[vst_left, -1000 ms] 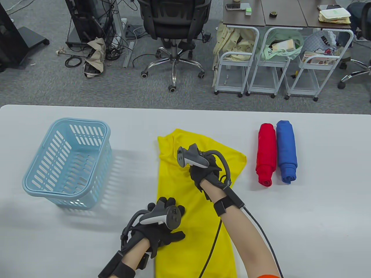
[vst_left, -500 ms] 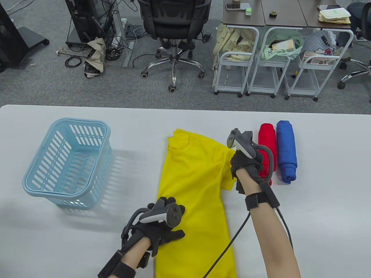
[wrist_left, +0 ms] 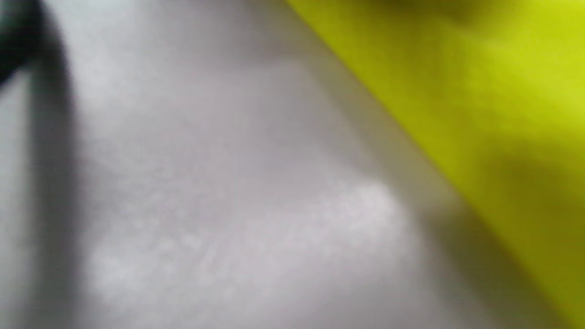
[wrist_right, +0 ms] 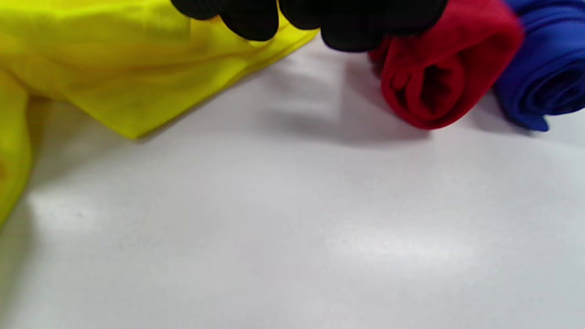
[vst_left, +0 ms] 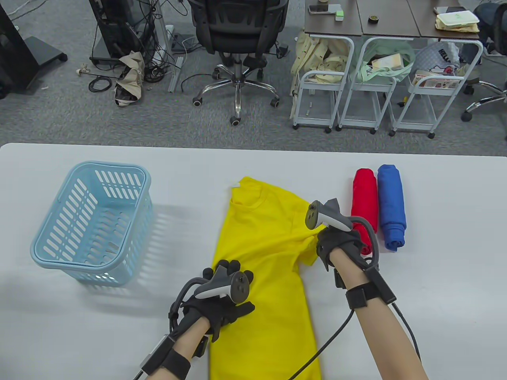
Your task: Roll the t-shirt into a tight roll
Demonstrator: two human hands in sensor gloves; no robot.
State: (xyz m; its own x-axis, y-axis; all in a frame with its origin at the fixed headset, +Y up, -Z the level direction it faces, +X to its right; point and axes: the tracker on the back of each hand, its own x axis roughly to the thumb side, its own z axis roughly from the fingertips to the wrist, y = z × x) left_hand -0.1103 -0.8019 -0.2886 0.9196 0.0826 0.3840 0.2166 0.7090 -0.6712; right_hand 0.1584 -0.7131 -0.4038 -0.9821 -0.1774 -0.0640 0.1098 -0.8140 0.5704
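Observation:
A yellow t-shirt [vst_left: 265,245] lies lengthwise on the white table [vst_left: 435,301], collar at the far end and hem running off the near edge. My left hand [vst_left: 227,310] presses flat on the shirt's left edge, fingers spread. My right hand [vst_left: 336,245] sits at the shirt's right sleeve. In the right wrist view its fingers [wrist_right: 256,20] are curled on the yellow fabric [wrist_right: 114,73], which wrinkles toward them. The left wrist view is blurred and shows only the shirt's edge [wrist_left: 502,91] on the table [wrist_left: 228,205].
A light blue plastic basket [vst_left: 91,221] stands at the left. A red rolled shirt [vst_left: 364,206] and a blue rolled shirt [vst_left: 391,206] lie side by side just right of my right hand, close by in the right wrist view: red roll [wrist_right: 438,77], blue roll [wrist_right: 544,68].
My right hand swung from the shirt's middle out to the right, carrying the folded-over sleeve side open, then drew back toward me. The collar now shows. My left hand barely shifted.

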